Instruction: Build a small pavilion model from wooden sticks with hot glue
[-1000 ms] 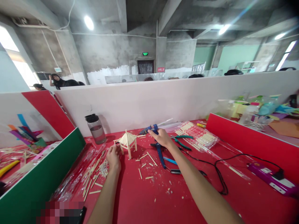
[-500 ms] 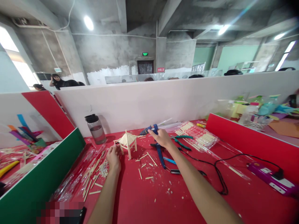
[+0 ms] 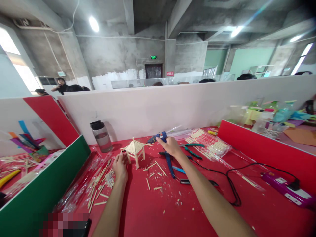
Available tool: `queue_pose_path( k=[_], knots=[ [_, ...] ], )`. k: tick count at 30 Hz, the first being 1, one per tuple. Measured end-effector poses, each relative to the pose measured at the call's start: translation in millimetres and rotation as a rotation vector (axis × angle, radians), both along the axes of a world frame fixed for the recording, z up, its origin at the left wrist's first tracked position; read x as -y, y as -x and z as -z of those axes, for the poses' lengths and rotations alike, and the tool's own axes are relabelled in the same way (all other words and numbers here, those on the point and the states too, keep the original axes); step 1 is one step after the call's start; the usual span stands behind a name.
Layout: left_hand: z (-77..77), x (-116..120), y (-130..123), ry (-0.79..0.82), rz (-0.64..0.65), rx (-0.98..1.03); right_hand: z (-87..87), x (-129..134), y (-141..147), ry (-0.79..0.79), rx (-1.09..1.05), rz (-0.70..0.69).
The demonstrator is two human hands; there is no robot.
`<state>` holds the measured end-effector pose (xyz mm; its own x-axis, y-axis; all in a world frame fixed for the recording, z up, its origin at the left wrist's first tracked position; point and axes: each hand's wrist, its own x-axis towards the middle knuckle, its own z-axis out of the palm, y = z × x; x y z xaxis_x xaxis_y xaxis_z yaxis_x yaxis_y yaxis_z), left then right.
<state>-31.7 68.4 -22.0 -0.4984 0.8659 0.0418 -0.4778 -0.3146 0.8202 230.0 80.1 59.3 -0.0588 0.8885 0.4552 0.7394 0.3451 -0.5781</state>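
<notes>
A small pavilion model [image 3: 134, 147] made of pale wooden sticks stands upright on the red tabletop, with a pointed roof on thin legs. At its left side is my left hand [image 3: 120, 165], fingers closed on the model's left edge; the exact contact is partly hidden. My right hand [image 3: 172, 146] grips a blue hot glue gun [image 3: 161, 135] to the right of the model. The gun's nozzle points left toward the roof, and I cannot tell whether it touches. Short cut sticks [image 3: 160, 168] and chips lie scattered in front of the model.
Blue-handled pliers [image 3: 170, 166] and green-handled pliers [image 3: 194, 149] lie by my right forearm. Packaged sticks [image 3: 209, 143], a black cable [image 3: 229, 181] and a purple power strip [image 3: 287, 188] are to the right. A water bottle [image 3: 101, 137] stands behind loose sticks [image 3: 95, 191] and a green divider [image 3: 49, 184].
Both hands, the glue gun and the model hold practically the same positions. In the far left background, a person has shifted slightly.
</notes>
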Motion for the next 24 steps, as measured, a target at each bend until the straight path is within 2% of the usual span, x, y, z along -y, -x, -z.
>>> queue_pose_path(
  k=[10,18,24],
  knots=[
    [-0.9,0.3,-0.1,-0.004,0.0,0.017,-0.9,-0.5,-2.5,0.047,-0.006,0.009],
    [-2.3,0.8,-0.3,0.003,-0.002,0.018,-3.6,3.2,-2.1,0.045,-0.039,-0.059],
    [-4.3,2.3,-1.9,0.005,-0.005,0.021,-4.0,3.3,1.8,0.06,-0.15,-0.109]
  ],
)
